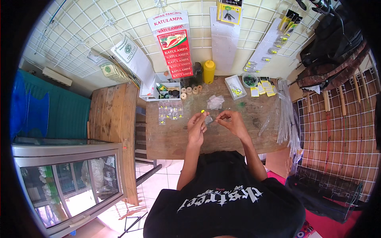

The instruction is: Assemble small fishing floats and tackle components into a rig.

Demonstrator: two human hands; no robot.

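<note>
Over the middle of the wooden table, my left hand is closed in a pinch. A small bright yellow beaded piece shows at its fingertips; its exact kind is too small to tell. My right hand is closed too, its thumb and forefinger pinching a small clear plastic bag that lies between the two hands. The bag reaches close to my left fingers; whether they grip it as well I cannot make out. Just beyond the hands lies a pile of clear little bags.
Filled bags with yellow pieces lie in rows at left on the wooden table. Behind are a white compartment box, wooden spools, a yellow bottle and a white tray. Long plastic sleeves hang over the right edge.
</note>
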